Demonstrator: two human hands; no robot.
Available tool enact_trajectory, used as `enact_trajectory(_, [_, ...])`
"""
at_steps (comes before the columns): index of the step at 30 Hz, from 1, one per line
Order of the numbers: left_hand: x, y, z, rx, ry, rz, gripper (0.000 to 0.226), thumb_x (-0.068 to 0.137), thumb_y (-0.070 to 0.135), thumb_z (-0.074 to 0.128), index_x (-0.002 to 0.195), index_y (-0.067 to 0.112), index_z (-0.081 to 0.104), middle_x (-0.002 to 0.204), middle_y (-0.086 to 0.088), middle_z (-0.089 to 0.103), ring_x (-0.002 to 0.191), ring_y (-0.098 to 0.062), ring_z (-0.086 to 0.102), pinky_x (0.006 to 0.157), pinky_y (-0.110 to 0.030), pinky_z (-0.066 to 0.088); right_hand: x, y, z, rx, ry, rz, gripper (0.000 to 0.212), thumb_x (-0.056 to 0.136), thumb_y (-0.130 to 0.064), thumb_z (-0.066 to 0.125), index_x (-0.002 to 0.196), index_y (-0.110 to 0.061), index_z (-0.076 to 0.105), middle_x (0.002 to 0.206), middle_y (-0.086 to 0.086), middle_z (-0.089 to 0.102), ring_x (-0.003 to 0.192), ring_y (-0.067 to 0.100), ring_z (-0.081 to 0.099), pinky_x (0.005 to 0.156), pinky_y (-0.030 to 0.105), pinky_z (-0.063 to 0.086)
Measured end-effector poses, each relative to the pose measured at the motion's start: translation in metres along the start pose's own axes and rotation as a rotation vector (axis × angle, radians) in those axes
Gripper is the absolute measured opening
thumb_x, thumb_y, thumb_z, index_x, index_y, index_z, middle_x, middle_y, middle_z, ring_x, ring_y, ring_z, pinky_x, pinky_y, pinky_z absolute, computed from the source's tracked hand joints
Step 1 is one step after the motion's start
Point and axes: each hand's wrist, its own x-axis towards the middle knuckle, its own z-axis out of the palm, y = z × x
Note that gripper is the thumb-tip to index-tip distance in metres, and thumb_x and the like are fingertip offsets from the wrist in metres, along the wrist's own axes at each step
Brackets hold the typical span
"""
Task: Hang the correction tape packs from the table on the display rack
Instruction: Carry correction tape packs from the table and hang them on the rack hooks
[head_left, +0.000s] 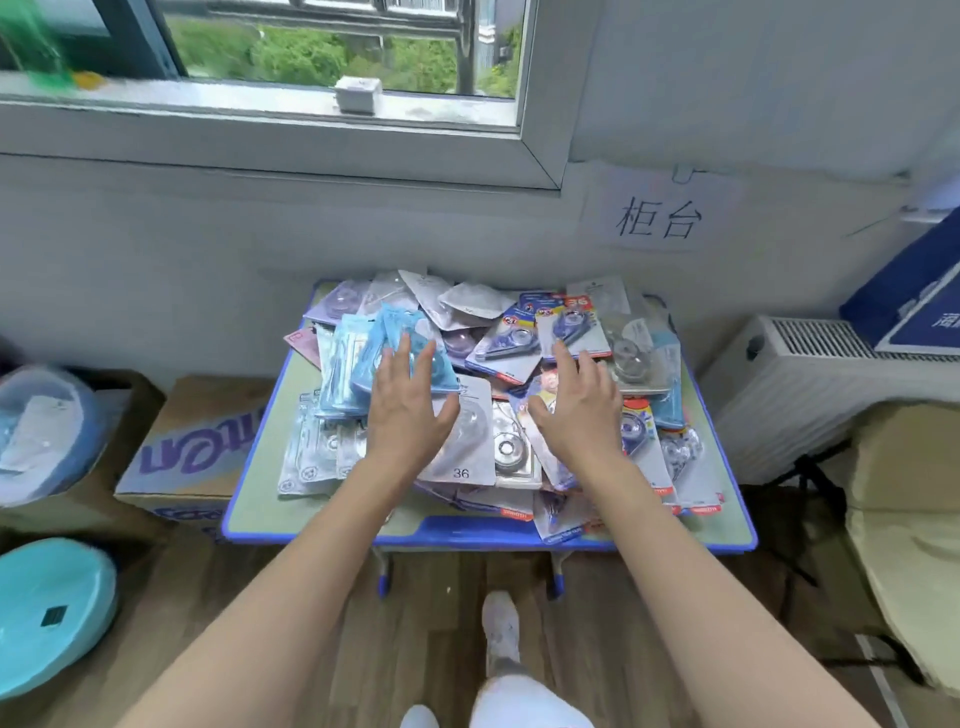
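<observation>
A heap of correction tape packs (511, 340) in blister cards, blue, purple, white and clear, covers a small table (249, 501) with a blue rim under the window. My left hand (408, 410) hovers flat over the light blue packs (358, 364) at the pile's left, fingers straight and spread. Over the middle-right packs my right hand (576, 410) is held the same way, fingers spread. Neither hand holds a pack. No display rack is in view.
A cardboard box (192, 447) stands left of the table, with a turquoise stool (52, 613) and a clear bin (41, 431) further left. A white radiator (810, 395) and a blue box (914, 306) are on the right. My foot (501, 631) is on the wooden floor.
</observation>
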Motion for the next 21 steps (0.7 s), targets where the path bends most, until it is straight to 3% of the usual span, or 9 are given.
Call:
enact_trajectory(11, [0.100, 0.007, 0.048, 0.242, -0.133, -0.348, 0.083, 0.090, 0.057, 0.047, 0.152, 0.023, 0.005, 0.160, -0.008, -0.009, 0.144, -0.039, -0.011, 0.117, -0.046, -0.003, 0.127, 0.035, 0.024, -0.082, -0.130, 0.056, 0.073, 0.096, -0.039, 0.046, 0.153, -0.019, 0.005, 0.159, 0.015, 0.003, 0.144, 0.040, 0.004, 0.116, 0.045, 0.010])
enact_trajectory(15, [0.113, 0.001, 0.058, 0.352, -0.187, -0.387, 0.088, 0.088, 0.065, 0.043, 0.152, 0.024, -0.001, 0.159, -0.009, -0.014, 0.143, -0.040, -0.013, 0.116, -0.046, -0.007, 0.158, 0.040, 0.031, -0.069, -0.193, 0.067, 0.075, 0.096, -0.043, 0.047, 0.153, -0.019, 0.005, 0.159, 0.016, 0.001, 0.143, 0.043, 0.000, 0.116, 0.047, 0.011])
enact_trajectory(21, [0.122, -0.005, 0.060, 0.433, -0.185, -0.385, 0.093, 0.085, 0.065, 0.050, 0.152, 0.023, 0.000, 0.159, -0.009, -0.009, 0.145, -0.036, -0.007, 0.117, -0.046, -0.004, 0.183, 0.043, 0.037, -0.073, -0.230, 0.139, 0.077, 0.094, -0.052, 0.046, 0.152, -0.018, 0.009, 0.157, 0.020, 0.007, 0.140, 0.046, 0.009, 0.115, 0.049, 0.016])
